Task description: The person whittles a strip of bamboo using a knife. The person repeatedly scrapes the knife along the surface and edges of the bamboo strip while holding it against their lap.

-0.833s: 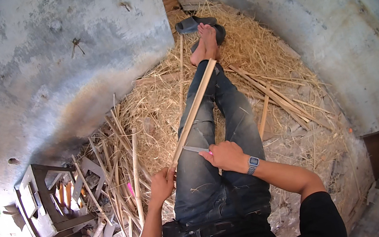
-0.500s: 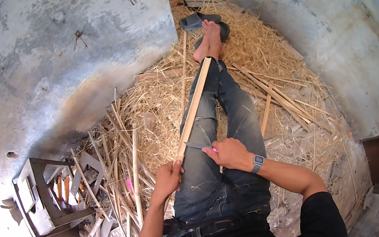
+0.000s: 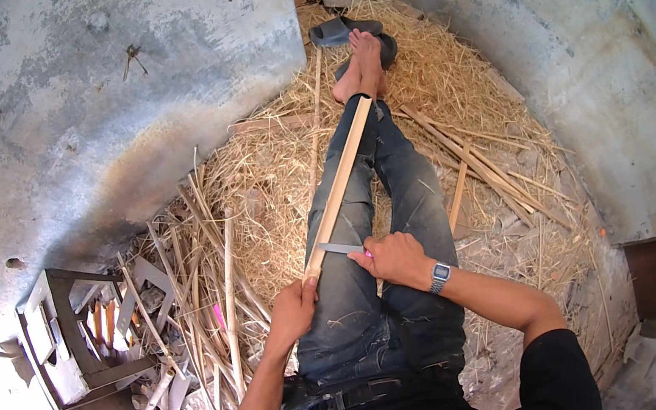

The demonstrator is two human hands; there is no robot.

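Note:
A long, pale split-bamboo strip (image 3: 343, 173) lies along my left leg, from near the ankle up to the thigh. Its near end is gripped by my left hand (image 3: 295, 309), thumb on top. My right hand (image 3: 395, 261) is closed round the pink handle of a knife (image 3: 341, 247). The blade points left, its tip at the edge of the strip a little beyond my left fingers. Most of the handle is hidden in my fist.
Straw-like shavings (image 3: 256, 182) cover the floor around my legs. Bamboo sticks (image 3: 228, 307) lean at the left beside a broken frame (image 3: 98, 327). More strips (image 3: 481, 168) lie at the right. Dark sandals (image 3: 335, 30) sit by my feet, between concrete walls (image 3: 530, 18).
The strip's far end has shifted slightly to the right. Both hands have barely moved, and the blade is still at the strip near my left hand.

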